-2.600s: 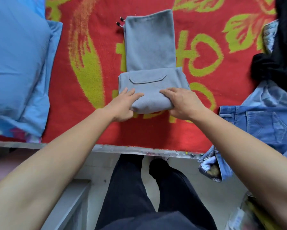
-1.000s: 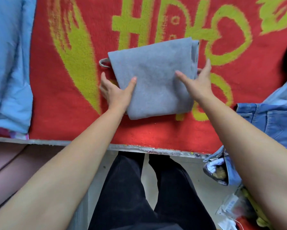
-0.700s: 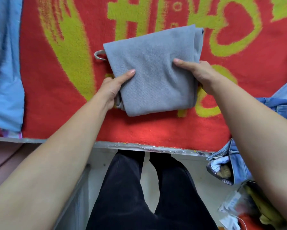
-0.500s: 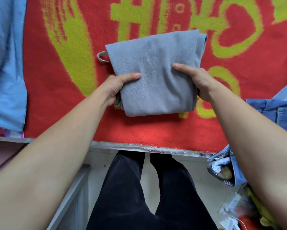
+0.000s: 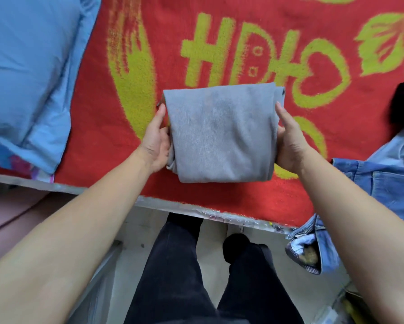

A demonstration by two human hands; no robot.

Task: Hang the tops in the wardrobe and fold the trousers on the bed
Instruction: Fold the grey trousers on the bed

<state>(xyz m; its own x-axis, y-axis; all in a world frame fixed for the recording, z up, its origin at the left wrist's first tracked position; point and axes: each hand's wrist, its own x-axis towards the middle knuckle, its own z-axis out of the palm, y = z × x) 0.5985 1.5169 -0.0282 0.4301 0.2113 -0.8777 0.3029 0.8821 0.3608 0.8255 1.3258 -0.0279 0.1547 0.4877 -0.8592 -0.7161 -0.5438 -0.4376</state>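
Both hands have slid from the top of the bundle to its side edges. The left hand (image 5: 155, 139) and right hand (image 5: 289, 142) now grip the folded grey trousers (image 5: 219, 134) between them, thumbs along the sides, the other fingers hidden beneath. The bundle sits over the red blanket (image 5: 243, 202) near the bed's front edge, between a blue pillow (image 5: 28, 66) at left and denim clothes (image 5: 388, 183) at right.

Red blanket (image 5: 219, 26): large yellow-green woven characters (image 5: 222, 52), reading roughly "HD", then a cross joined to a heart outline. Lower ends hidden behind folded grey trousers (image 5: 219, 132). Nothing else legible.
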